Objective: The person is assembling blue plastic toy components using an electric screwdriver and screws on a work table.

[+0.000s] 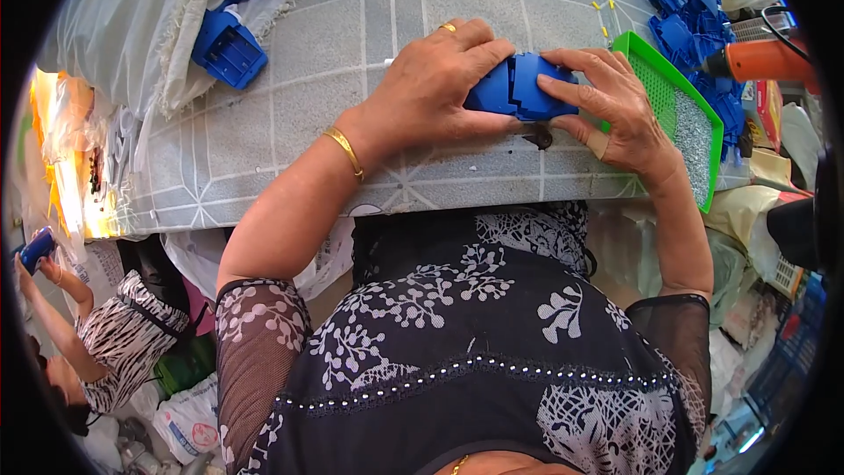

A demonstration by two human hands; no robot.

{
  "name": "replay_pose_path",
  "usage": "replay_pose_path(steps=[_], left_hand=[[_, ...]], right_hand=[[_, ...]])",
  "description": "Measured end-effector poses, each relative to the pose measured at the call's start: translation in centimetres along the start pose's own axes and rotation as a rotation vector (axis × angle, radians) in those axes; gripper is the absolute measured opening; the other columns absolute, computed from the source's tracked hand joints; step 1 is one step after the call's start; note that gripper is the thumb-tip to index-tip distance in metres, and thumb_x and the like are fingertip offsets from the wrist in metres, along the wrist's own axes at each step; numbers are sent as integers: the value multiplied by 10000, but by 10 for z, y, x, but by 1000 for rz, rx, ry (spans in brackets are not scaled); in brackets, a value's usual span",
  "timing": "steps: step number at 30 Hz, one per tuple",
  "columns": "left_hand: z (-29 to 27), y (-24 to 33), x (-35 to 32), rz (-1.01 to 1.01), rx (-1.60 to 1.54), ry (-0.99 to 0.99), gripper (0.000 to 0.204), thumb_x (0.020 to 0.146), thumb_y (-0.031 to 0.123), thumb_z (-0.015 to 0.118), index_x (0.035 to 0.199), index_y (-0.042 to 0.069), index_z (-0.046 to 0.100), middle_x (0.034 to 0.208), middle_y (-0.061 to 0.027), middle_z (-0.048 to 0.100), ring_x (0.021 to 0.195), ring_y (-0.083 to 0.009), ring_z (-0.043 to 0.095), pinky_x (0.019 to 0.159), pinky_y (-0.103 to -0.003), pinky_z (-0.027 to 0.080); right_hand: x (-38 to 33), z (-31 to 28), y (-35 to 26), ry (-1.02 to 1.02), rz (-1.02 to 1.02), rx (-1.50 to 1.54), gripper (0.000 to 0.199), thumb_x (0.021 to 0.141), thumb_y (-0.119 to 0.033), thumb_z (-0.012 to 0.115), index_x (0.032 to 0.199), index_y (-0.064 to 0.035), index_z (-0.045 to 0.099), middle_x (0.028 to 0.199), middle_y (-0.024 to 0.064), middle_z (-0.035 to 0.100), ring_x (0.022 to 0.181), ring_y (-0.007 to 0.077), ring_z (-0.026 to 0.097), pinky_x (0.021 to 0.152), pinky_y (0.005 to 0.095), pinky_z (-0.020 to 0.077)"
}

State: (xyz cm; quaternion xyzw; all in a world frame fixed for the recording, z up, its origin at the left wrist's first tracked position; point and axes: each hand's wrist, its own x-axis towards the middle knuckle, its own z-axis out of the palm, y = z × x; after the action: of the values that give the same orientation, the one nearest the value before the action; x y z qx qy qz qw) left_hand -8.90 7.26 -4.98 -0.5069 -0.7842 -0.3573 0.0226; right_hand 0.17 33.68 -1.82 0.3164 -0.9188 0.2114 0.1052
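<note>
Between my two hands, just above the patterned grey tabletop, is a blue plastic housing with a jagged seam running across its middle. My left hand grips its left end, thumb along the near edge and fingers over the far side. On the other end, the fingers of my right hand press from above while the thumb sits at the near edge. Both palms hide parts of the housing, and its underside does not show. A small dark object lies on the tabletop below it.
Right of my hand, a green tray holds many small silvery pieces. Beyond it are piled blue plastic parts and an orange power tool. Another blue housing rests on whitish sheeting at left. A person holds a blue object lower left.
</note>
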Motion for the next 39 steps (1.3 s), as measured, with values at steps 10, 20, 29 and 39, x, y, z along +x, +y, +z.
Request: replay_pose_path(steps=[10, 20, 29, 39], left_hand=[[-1, -2, 1, 22, -35, 10, 646, 715, 346, 892, 1240, 34, 682, 1169, -160, 669, 1057, -357, 667, 924, -434, 546], [4, 0, -2, 47, 25, 17, 686, 725, 339, 899, 1300, 62, 649, 1194, -158, 663, 1076, -347, 663, 918, -436, 555], [2, 3, -3, 21, 11, 32, 687, 707, 350, 911, 1289, 84, 661, 1198, -147, 667, 1093, -344, 664, 921, -435, 561], [0, 1, -3, 22, 7, 27, 702, 710, 352, 907, 1298, 75, 644, 1207, -145, 664, 1099, -349, 664, 932, -434, 558]], right_hand=[[2, 2, 5, 19, -38, 49, 570, 719, -108, 848, 1271, -149, 711, 1334, 123, 658, 1135, 328, 643, 947, 444, 502], [5, 4, -10, -19, 15, -35, 591, 744, -115, 843, 1309, -141, 674, 1322, 147, 617, 1126, 346, 623, 952, 460, 508], [17, -13, -18, -121, 46, -52, 550, 764, -117, 830, 1294, -129, 682, 1309, 155, 607, 1133, 357, 596, 957, 464, 507], [6, -1, -10, -44, 43, 27, 536, 769, -94, 817, 1290, -122, 692, 1297, 155, 617, 1130, 366, 605, 939, 468, 522]])
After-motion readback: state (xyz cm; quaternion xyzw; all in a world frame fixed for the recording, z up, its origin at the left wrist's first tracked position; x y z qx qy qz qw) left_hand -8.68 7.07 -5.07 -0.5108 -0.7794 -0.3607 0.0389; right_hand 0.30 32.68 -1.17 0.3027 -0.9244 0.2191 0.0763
